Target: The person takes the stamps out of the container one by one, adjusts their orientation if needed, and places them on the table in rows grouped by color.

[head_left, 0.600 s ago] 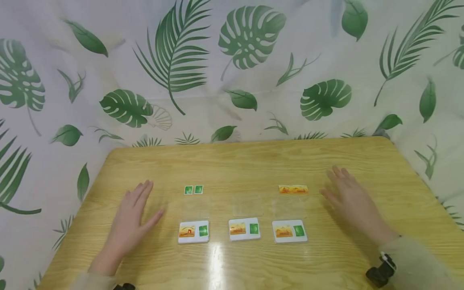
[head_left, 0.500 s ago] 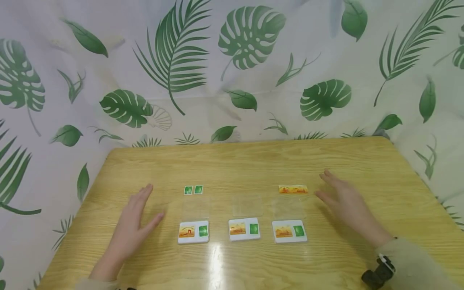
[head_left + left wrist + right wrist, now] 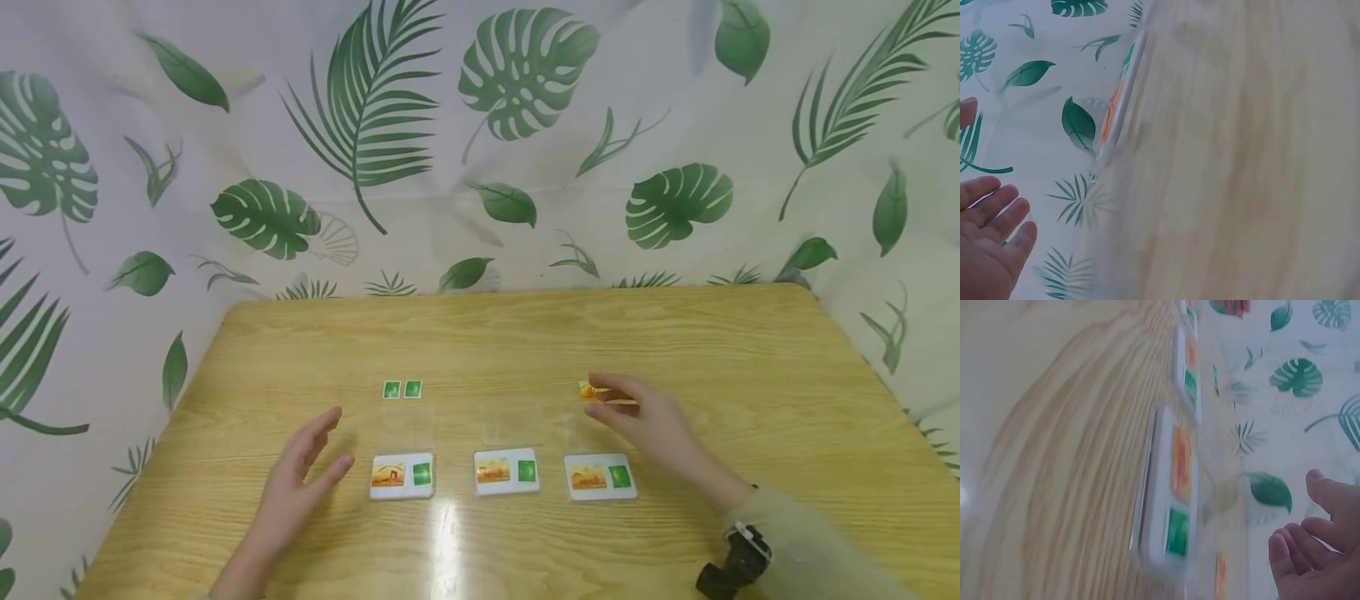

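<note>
My right hand (image 3: 663,429) reaches over the orange picture strip (image 3: 586,390) at the back right, thumb and fingers apart, covering most of it in the head view. In the right wrist view nothing shows between those fingers. My left hand (image 3: 294,479) hovers left of the cards, its thumb spread from the fingers. Three white cards lie in a row: a left card (image 3: 402,491), a middle card (image 3: 507,487) and a right card (image 3: 602,492). Each bears an orange picture and a green square. Two small green stamps (image 3: 392,390) lie side by side at the back left.
Behind each card lies a clear plastic cover, such as the middle one (image 3: 512,423); my right hand partly overlaps the right one. The wooden table (image 3: 480,333) ends at a leaf-patterned cloth (image 3: 420,183) at the back and sides.
My right hand has moved left from the table's right side to over the orange strip, covering most of it. My left hand has shifted slightly right and nearer the body.
</note>
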{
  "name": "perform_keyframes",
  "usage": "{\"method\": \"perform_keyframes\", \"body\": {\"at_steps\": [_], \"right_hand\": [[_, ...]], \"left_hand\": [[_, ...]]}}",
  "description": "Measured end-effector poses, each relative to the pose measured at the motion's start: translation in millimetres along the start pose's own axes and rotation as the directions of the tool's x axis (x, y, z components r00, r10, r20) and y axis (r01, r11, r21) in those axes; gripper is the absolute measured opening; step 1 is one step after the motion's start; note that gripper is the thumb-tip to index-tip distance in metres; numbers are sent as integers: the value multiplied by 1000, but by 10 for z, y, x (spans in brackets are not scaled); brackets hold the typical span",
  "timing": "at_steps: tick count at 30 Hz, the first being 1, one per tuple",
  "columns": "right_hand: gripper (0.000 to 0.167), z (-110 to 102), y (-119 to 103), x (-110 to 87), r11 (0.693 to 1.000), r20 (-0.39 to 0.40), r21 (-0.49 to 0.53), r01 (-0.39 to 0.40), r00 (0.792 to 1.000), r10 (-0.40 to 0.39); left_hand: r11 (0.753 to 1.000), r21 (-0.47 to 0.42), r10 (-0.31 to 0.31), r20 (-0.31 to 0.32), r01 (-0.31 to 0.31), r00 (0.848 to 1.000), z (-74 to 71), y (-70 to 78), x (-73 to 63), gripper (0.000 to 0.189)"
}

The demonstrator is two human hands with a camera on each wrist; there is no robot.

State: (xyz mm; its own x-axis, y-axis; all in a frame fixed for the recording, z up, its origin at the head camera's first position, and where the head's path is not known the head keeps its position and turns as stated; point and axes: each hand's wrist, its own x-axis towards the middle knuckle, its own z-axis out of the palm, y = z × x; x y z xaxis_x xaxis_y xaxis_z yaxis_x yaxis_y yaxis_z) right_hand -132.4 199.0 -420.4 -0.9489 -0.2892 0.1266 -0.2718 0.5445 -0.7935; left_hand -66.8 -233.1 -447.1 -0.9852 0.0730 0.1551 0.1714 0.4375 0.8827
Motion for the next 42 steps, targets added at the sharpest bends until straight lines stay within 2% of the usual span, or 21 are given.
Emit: {"method": "perform_keyframes", "body": {"at_steps": [2,5,12,20,27,31,37,42], "right_hand": [[46,84,-64,38,1000,31,22,5,1000,-6],[46,211,-161,100,997,78,78,11,997,-17],[47,496,-357,229,984,169,175,43,983,-73],[46,775,-574,364,979,205,185,84,971,-122],[48,1028,-673,416,982,254,132,137,953,-167],[48,1154,-742,421,980,280,140,141,944,-176],[46,1351,-815,447,979,284,149,142,942,-180],[41,1492,-873,458,979,309,137,150,933,-186]], "left_hand": [[998,-67,-11,0,11,1000,37,-19,-7,58],[992,-121,-28,-5,28,1000,88,-56,-15,56],[982,-189,-7,-14,4,1000,167,-135,-40,55],[976,-214,-35,-5,33,999,221,-203,-37,58],[982,-188,10,54,1,998,265,-256,-42,61],[990,-143,27,49,-20,998,280,-265,-39,62],[994,-92,63,42,-59,997,304,-331,-44,65],[998,-18,66,41,-66,997,295,-349,-81,66]]}}
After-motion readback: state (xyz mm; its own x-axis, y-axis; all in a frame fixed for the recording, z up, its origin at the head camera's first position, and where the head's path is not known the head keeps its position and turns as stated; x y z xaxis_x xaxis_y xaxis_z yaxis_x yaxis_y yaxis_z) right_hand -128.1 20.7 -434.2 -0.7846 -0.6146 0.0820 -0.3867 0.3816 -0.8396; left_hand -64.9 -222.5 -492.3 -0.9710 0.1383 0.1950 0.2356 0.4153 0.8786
